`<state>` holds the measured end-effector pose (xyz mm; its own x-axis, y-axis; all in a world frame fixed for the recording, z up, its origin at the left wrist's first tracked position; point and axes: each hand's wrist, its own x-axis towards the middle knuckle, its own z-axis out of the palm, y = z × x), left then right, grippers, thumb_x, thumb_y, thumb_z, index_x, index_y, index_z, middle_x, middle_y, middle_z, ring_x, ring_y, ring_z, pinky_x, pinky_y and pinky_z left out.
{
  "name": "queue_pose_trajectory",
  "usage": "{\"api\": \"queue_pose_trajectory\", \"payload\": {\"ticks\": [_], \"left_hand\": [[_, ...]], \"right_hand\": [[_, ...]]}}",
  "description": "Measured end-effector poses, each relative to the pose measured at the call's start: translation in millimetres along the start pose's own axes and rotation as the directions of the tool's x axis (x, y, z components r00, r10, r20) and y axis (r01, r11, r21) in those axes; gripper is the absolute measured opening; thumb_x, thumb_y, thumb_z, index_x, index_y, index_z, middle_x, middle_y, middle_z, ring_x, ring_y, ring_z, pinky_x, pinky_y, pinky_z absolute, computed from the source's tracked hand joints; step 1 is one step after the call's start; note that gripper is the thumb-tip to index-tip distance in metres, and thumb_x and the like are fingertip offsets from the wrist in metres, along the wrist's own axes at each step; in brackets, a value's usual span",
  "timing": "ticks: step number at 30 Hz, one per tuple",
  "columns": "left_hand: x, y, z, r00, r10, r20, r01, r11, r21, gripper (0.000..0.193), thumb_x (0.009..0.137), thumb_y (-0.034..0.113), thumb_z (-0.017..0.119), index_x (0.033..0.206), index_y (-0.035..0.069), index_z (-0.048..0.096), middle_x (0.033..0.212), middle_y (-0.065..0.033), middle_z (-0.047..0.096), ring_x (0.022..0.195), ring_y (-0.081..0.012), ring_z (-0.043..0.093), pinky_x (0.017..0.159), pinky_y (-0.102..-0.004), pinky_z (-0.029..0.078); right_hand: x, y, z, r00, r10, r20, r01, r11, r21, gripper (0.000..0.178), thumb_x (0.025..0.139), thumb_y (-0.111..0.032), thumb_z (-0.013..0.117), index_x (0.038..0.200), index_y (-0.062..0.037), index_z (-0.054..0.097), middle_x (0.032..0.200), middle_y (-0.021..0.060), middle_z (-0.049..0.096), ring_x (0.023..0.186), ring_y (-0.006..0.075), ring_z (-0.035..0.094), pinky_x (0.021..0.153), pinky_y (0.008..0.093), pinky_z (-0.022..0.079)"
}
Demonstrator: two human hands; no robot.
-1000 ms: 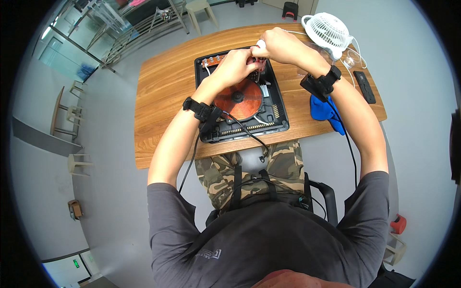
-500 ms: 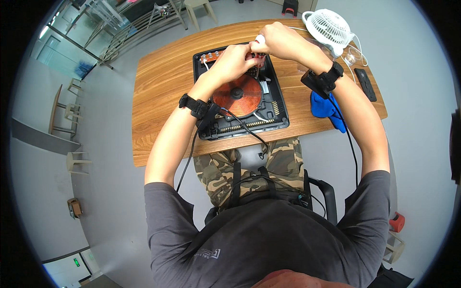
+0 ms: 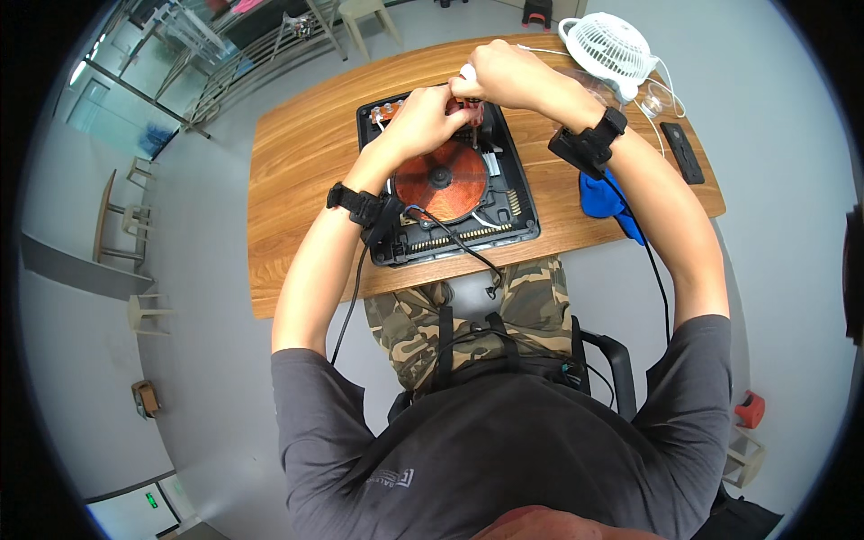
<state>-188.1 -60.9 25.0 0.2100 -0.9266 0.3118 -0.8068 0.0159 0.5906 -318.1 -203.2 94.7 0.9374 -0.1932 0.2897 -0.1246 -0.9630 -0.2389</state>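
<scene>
An opened induction cooker (image 3: 526, 216) lies on the wooden table before me, its black shell holding a round copper-coloured coil (image 3: 459, 193). Over its far side, my right hand (image 3: 504, 72) is closed around a screwdriver (image 3: 468, 72); a white end shows by the fingers, with a reddish part and thin shaft below. My left hand (image 3: 427, 119) is closed beside it, thumb and fingers at the reddish lower part of the screwdriver. The shaft points down into the shell beyond the coil; its tip is too small to make out. An orange-brown board (image 3: 385, 112) shows left of my left hand.
A white fan (image 3: 610, 49) with its cord stands at the table's far right corner. Near it lie clear plastic (image 3: 589, 83) and a dark flat strip-shaped object (image 3: 682, 153). A blue cloth (image 3: 598, 196) rests under my right forearm. Black cables hang from both wristbands.
Both hands have shifted slightly left together with the screwdriver, and the whole view has moved a little. The grip looks the same.
</scene>
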Motion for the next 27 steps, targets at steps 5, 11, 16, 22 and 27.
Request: {"api": "queue_pose_trajectory", "payload": {"ticks": [5,11,16,22,27], "left_hand": [[0,5,-3,0.998,-0.055,0.036,0.051,0.993,0.104,0.021,0.094,0.018,0.068,0.108,0.003,0.074,0.095,-0.0099,0.078,0.087,-0.0212,0.074,0.083,-0.0350,0.055],[2,6,-1,0.999,-0.029,0.032,0.027,0.998,0.060,0.029,0.091,0.025,0.072,0.105,0.000,0.071,0.089,-0.0161,0.074,0.082,-0.0299,0.071,0.078,-0.0402,0.054],[0,9,-1,1.000,-0.024,0.005,0.024,0.999,0.043,0.032,0.088,0.026,0.075,0.103,-0.002,0.071,0.088,-0.0186,0.073,0.082,-0.0332,0.071,0.077,-0.0412,0.054],[4,15,-2,0.998,-0.063,0.015,0.064,0.995,-0.079,0.022,0.089,0.018,0.073,0.102,0.001,0.073,0.091,-0.0125,0.076,0.086,-0.0242,0.074,0.081,-0.0364,0.056],[3,24,-6,0.994,-0.090,0.054,0.095,0.990,-0.105,0.016,0.091,0.014,0.071,0.102,0.002,0.073,0.093,-0.0085,0.078,0.090,-0.0162,0.075,0.085,-0.0316,0.057]], "right_hand": [[-1,-4,-5,1.000,-0.011,0.008,0.011,1.000,0.021,0.048,0.085,-0.043,0.063,0.076,0.0043,0.071,0.069,0.0276,0.065,0.067,0.0448,0.066,0.067,0.0474,0.057],[-4,1,-4,1.000,-0.016,-0.006,0.016,1.000,0.023,0.049,0.084,-0.042,0.064,0.075,0.0056,0.070,0.067,0.0272,0.064,0.064,0.0437,0.065,0.065,0.0466,0.056],[-3,-4,-7,0.997,-0.007,0.071,0.007,1.000,0.010,0.046,0.084,-0.043,0.063,0.081,0.0014,0.075,0.073,0.0238,0.069,0.071,0.0409,0.070,0.068,0.0465,0.058],[-2,-3,-5,0.992,-0.034,0.121,0.021,0.994,0.106,0.044,0.084,-0.042,0.064,0.078,0.0006,0.074,0.070,0.0233,0.069,0.066,0.0401,0.069,0.063,0.0469,0.056],[-3,-5,-8,0.992,-0.043,0.120,0.042,0.999,0.014,0.048,0.086,-0.046,0.063,0.080,0.0002,0.074,0.072,0.0225,0.070,0.069,0.0404,0.070,0.066,0.0481,0.057]]}}
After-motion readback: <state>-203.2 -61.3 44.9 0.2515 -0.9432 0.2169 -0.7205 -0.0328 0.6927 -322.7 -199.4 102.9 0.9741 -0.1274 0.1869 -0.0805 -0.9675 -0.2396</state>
